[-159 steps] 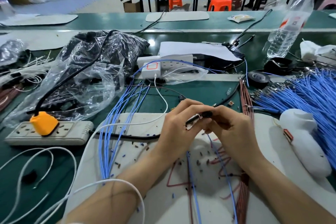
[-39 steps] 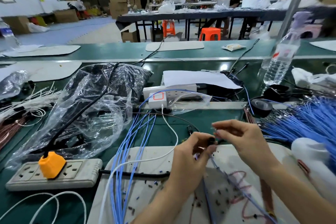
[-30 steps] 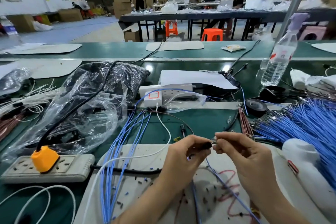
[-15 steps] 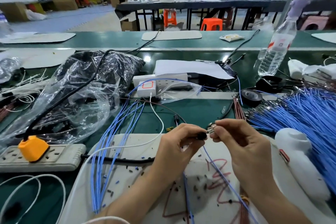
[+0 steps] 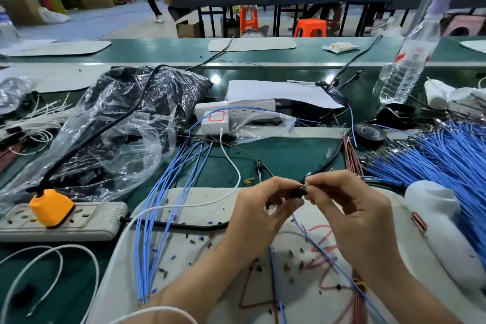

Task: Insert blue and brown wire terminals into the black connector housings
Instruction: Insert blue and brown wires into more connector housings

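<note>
– Black housing (image 5: 298, 191), where?
– Mid-bench, lifted just above the far edge of the white mat (image 5: 184, 271). Left hand (image 5: 263, 208) pinches it, thumb and forefinger curled onto it.
– Right hand (image 5: 349, 214)?
– Fingertips pinched tight against the housing's right end, grasping the tip of a blue wire (image 5: 323, 250). That wire trails from the hand across the mat toward the bench's near edge.
– Terminal seated?
– Can't tell. It's too small and fingers cover it.
– Anything under the left hand?
– Second wire (image 5: 273, 271), also blue, drops below that hand over the mat. Its top end is hidden by the palm.
– Stock?
– Blue pile (image 5: 441, 155) fanned out at the bench's right edge. Brown wires (image 5: 352, 155) lie just left of it, beyond the right hand. Loose blue strands (image 5: 163, 205) cross the mat's left edge, and cut bits are scattered on the mat.
– Rest, quick.
– Tape roll (image 5: 368, 134) sits just behind the brown wires. Power strip (image 5: 86, 221) is at the left near side, with an orange plug (image 5: 51, 206) in it. Clear bag (image 5: 118, 134) of dark parts lies behind the strip. Charger (image 5: 215, 119) is mid-bench, and its white cable (image 5: 231, 166) runs toward the mat. Water bottle (image 5: 405, 66) stands toward the far right corner.
</note>
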{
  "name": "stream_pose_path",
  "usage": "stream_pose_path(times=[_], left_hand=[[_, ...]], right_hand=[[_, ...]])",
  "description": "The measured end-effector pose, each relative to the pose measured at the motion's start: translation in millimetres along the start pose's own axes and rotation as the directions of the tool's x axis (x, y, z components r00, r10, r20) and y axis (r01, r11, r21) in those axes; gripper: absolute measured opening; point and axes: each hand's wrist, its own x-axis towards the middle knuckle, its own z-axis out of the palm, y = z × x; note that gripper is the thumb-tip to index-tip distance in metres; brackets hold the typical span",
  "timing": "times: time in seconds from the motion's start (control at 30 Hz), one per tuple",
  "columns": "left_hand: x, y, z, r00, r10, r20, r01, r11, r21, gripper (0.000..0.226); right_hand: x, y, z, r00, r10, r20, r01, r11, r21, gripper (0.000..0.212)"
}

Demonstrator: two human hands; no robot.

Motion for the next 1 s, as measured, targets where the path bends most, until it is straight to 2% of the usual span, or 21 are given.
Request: stream_pose_path(times=[0.17, 0.2, 0.27, 0.33, 0.4, 0.63, 0.83, 0.9, 1.0], left_hand=[[-1, 3, 0, 0.999, 0.030, 0.011, -0.031, 0.997, 0.077, 0.017], [0, 4, 0, 0.999, 0.033, 0.014, -0.034, 0.996, 0.085, 0.017], [0, 4, -1, 0.999, 0.021, 0.028, -0.023, 0.995, 0.095, 0.016], [-1, 5, 0, 0.998, -0.013, 0.056, 0.008, 0.996, 0.094, 0.014], [-2, 5, 0, 0.995, -0.047, 0.082, 0.040, 0.996, 0.078, 0.013], [-1, 6, -2, 0.989, -0.097, 0.107, 0.099, 0.995, -0.008, 0.010], [-1, 4, -2, 0.983, -0.110, 0.143, 0.109, 0.994, 0.021, 0.006], [-1, 4, -2, 0.980, -0.135, 0.145, 0.137, 0.990, -0.010, 0.004], [-1, 3, -2, 0.975, -0.160, 0.155, 0.169, 0.985, -0.045, 0.014]], right_hand=[[3, 2, -5, 0.992, -0.117, 0.049, 0.125, 0.973, -0.192, 0.011], [4, 2, -5, 0.994, -0.095, 0.061, 0.105, 0.977, -0.184, 0.010], [5, 1, -6, 0.994, 0.075, 0.074, -0.073, 0.997, -0.042, 0.015], [6, 1, -7, 0.965, 0.246, 0.091, -0.258, 0.955, 0.144, 0.016], [7, 3, -8, 0.939, 0.326, 0.107, -0.343, 0.908, 0.240, 0.013], [10, 4, -11, 0.926, 0.320, 0.201, -0.359, 0.910, 0.206, 0.010], [12, 7, -15, 0.873, 0.417, 0.253, -0.477, 0.837, 0.268, 0.001], [12, 7, -17, 0.858, 0.428, 0.283, -0.501, 0.819, 0.279, 0.009], [14, 9, -18, 0.821, 0.459, 0.340, -0.558, 0.771, 0.308, 0.009]])
